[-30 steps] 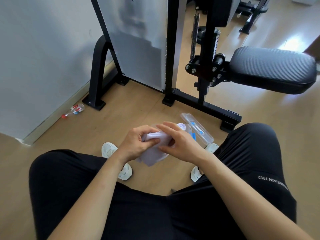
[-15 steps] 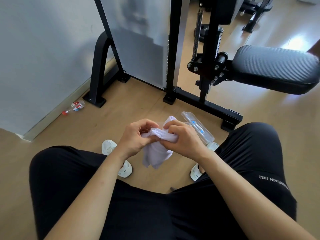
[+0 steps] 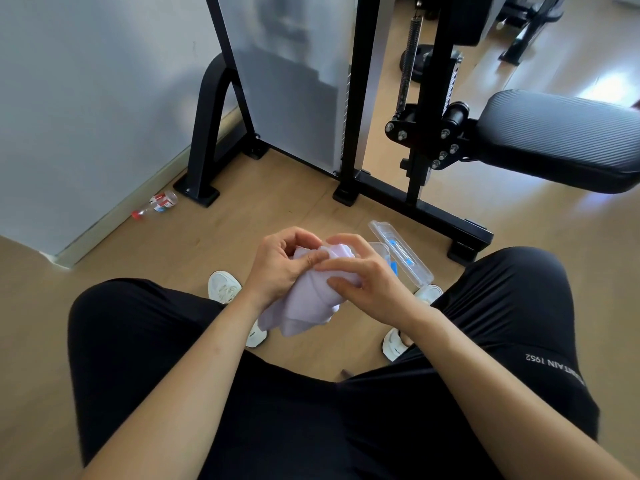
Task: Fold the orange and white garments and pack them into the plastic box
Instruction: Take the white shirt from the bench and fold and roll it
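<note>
I hold a bunched white garment (image 3: 304, 306) between my knees, above the floor. My left hand (image 3: 280, 268) grips its upper left part with curled fingers and thumb. My right hand (image 3: 367, 271) pinches the top of the cloth from the right, fingers bent over it. The lower part of the garment hangs loose below both hands. A clear plastic box (image 3: 405, 258) with blue clips lies on the wooden floor just behind my right hand, partly hidden by it. No orange garment is in view.
A black gym machine frame (image 3: 356, 133) and a padded seat (image 3: 561, 140) stand ahead. A plastic bottle (image 3: 156, 204) lies by the grey wall at left. My white shoes (image 3: 225, 289) rest on the floor beside my black-trousered legs.
Both hands have shifted their hold on the white garment and moved closer together. More of the cloth now hangs lower below them.
</note>
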